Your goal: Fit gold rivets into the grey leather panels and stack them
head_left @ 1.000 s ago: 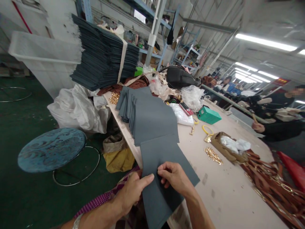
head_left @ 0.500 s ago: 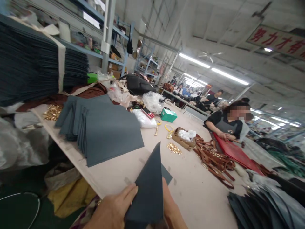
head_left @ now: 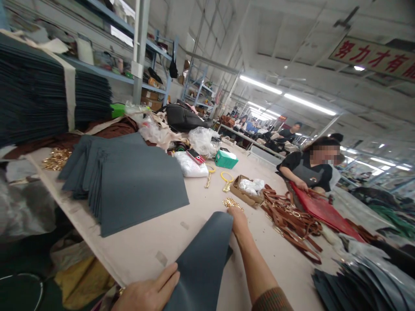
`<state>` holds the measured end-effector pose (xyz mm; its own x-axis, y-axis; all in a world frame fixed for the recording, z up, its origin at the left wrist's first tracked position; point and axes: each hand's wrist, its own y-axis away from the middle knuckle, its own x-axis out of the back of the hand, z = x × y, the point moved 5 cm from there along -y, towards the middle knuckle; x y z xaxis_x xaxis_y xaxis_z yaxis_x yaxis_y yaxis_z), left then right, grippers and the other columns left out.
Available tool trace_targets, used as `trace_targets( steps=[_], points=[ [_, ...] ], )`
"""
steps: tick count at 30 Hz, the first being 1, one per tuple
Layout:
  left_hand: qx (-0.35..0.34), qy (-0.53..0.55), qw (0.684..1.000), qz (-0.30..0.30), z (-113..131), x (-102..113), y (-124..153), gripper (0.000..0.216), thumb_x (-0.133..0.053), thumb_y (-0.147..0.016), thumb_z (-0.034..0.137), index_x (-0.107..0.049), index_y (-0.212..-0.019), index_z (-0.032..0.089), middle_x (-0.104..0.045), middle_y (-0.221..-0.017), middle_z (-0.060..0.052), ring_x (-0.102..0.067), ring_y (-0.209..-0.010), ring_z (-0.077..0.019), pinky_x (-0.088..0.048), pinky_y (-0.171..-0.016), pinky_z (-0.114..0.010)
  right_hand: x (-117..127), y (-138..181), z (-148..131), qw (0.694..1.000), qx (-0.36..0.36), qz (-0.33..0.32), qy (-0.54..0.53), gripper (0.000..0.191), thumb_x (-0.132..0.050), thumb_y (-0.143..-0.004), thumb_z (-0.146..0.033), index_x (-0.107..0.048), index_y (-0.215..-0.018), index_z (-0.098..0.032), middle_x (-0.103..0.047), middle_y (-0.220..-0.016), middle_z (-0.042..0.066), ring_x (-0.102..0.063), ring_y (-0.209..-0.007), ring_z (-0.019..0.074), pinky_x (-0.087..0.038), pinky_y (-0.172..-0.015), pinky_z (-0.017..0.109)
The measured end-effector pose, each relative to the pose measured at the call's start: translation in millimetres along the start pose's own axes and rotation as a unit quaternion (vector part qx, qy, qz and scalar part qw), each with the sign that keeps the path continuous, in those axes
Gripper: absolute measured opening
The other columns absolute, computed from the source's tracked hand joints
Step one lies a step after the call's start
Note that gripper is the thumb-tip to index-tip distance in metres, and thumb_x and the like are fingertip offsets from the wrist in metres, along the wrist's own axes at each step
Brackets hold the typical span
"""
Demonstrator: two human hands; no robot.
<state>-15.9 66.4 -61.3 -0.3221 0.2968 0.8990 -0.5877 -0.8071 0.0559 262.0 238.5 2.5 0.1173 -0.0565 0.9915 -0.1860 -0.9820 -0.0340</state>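
Change over the last half second: my right hand [head_left: 238, 221] has come out from beside the dark grey-blue panel [head_left: 201, 259] to the small heap of gold pieces [head_left: 232, 203]; the panel's raised, pointed corner has dropped into a rounded curl.
Cardboard box [head_left: 243, 198]: open, holding white plastic bundles [head_left: 252, 186]; stands just beyond the gold pieces, near the brown straps [head_left: 290, 211].
Green box [head_left: 226, 160]: farther back on the table [head_left: 136, 255]; I cannot make out its contents.
White bag [head_left: 191, 167]: filled, a phone [head_left: 196, 157] with red keys on top.
Yellow sack [head_left: 79, 280]: below the table edge; contents unseen.
Panel against grip: at the near side of the table, curled up between my two hands, its left edge in my left hand [head_left: 147, 293], its rounded top beside my right wrist.
Left grip: closed on the panel, fingers along its edge.
Right grip: fingertips at the near side of the gold pieces; I cannot tell whether they pinch one.
Hidden or cut off: left thumb, panel's underside; the panel's lower end leaves the frame.
Hard to read: individual gold pieces, too small to separate.
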Motion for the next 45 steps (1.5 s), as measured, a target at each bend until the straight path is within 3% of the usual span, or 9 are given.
trace_targets(
  steps=[3,7,10,14,17,21,31,39,45],
  points=[
    [0.013,-0.027,0.999,-0.033,12.9,11.8,2.9,0.093,-0.052,-0.052,0.005,-0.041,-0.143,0.020,-0.037,-0.152,-0.011,-0.059,-0.118,-0.0296,-0.050,-0.098,-0.039,-4.6,-7.8,-1.8,1.000,-0.010,-0.015,0.018,0.017,-0.060,-0.092,-0.029,-0.066,-0.094,-0.013,-0.069,-0.099,0.007,-0.065,-0.095,0.0198,-0.049,-0.088,0.040],
    [-0.009,-0.017,0.999,-0.034,23.9,25.0,5.6,0.088,-0.051,-0.054,0.006,-0.041,-0.141,0.014,-0.043,-0.148,-0.014,-0.060,-0.115,-0.0286,-0.052,-0.096,-0.039,9.3,-3.2,7.8,1.000,-0.013,-0.007,-0.006,0.015,-0.058,-0.085,-0.015,-0.072,-0.084,-0.010,-0.072,-0.090,0.016,-0.067,-0.095,0.0266,-0.048,-0.082,0.034],
    [-0.029,-0.010,0.999,-0.016,23.8,26.4,6.7,0.083,-0.052,-0.055,0.009,-0.041,-0.138,0.011,-0.048,-0.142,-0.016,-0.062,-0.110,-0.0306,-0.056,-0.088,-0.041,34.1,18.8,18.1,0.998,-0.038,0.041,-0.041,0.030,-0.046,-0.090,-0.022,-0.071,-0.102,-0.009,-0.074,-0.094,0.016,-0.069,-0.092,0.0262,-0.049,-0.081,0.033],
    [-0.052,-0.015,0.999,-0.003,23.2,24.5,6.5,0.074,-0.053,-0.061,0.012,-0.042,-0.134,0.012,-0.052,-0.134,-0.016,-0.065,-0.100,-0.0317,-0.059,-0.077,-0.044,51.5,79.4,-3.1,0.953,0.005,0.106,-0.285,0.045,-0.053,-0.086,-0.047,-0.068,-0.108,-0.011,-0.073,-0.085,0.009,-0.069,-0.073,0.0212,-0.053,-0.069,0.029],
    [-0.059,-0.031,0.998,0.011,23.3,24.6,6.5,0.066,-0.055,-0.065,0.015,-0.044,-0.130,0.013,-0.055,-0.128,-0.015,-0.066,-0.092,-0.0298,-0.059,-0.070,-0.042,28.2,126.7,-54.8,0.915,0.098,-0.047,-0.388,0.034,-0.061,-0.081,-0.046,-0.071,-0.093,-0.016,-0.070,-0.073,0.004,-0.065,-0.064,0.0180,-0.052,-0.061,0.026],
    [-0.068,-0.041,0.996,0.034,23.9,25.3,8.2,0.045,-0.056,-0.072,0.019,-0.051,-0.116,0.015,-0.060,-0.111,-0.010,-0.066,-0.081,-0.0257,-0.057,-0.066,-0.036,-4.1,160.7,-106.8,0.912,0.170,-0.201,-0.314,0.021,-0.054,-0.084,-0.028,-0.071,-0.078,-0.018,-0.066,-0.065,0.000,-0.059,-0.059,0.0139,-0.045,-0.055,0.022],
    [-0.087,-0.041,0.993,0.062,20.7,21.7,9.7,0.036,-0.057,-0.073,0.021,-0.052,-0.109,0.016,-0.062,-0.108,-0.009,-0.065,-0.081,-0.0259,-0.056,-0.064,-0.037,-12.2,154.2,-123.6,0.914,0.201,-0.252,-0.246,0.019,-0.053,-0.077,-0.016,-0.071,-0.070,-0.017,-0.064,-0.058,-0.002,-0.055,-0.053,0.0109,-0.038,-0.050,0.019],
    [-0.097,-0.019,0.992,0.081,22.6,20.2,10.5,0.035,-0.055,-0.072,0.015,-0.054,-0.107,0.015,-0.063,-0.104,-0.009,-0.065,-0.080,-0.0254,-0.056,-0.065,-0.037,-24.0,144.9,-127.2,0.909,0.046,-0.343,-0.233,0.012,-0.055,-0.070,-0.012,-0.064,-0.065,-0.016,-0.059,-0.049,-0.003,-0.054,-0.043,0.0096,-0.043,-0.043,0.017],
    [-0.094,0.008,0.994,0.058,22.3,22.1,9.4,0.040,-0.051,-0.071,0.012,-0.055,-0.110,0.014,-0.062,-0.103,-0.009,-0.065,-0.080,-0.0266,-0.056,-0.065,-0.038,-23.9,134.4,-138.6,0.898,0.007,-0.396,-0.189,0.014,-0.058,-0.063,-0.006,-0.059,-0.054,-0.017,-0.053,-0.039,-0.004,-0.054,-0.038,0.0123,-0.045,-0.038,0.019]
  ],
)
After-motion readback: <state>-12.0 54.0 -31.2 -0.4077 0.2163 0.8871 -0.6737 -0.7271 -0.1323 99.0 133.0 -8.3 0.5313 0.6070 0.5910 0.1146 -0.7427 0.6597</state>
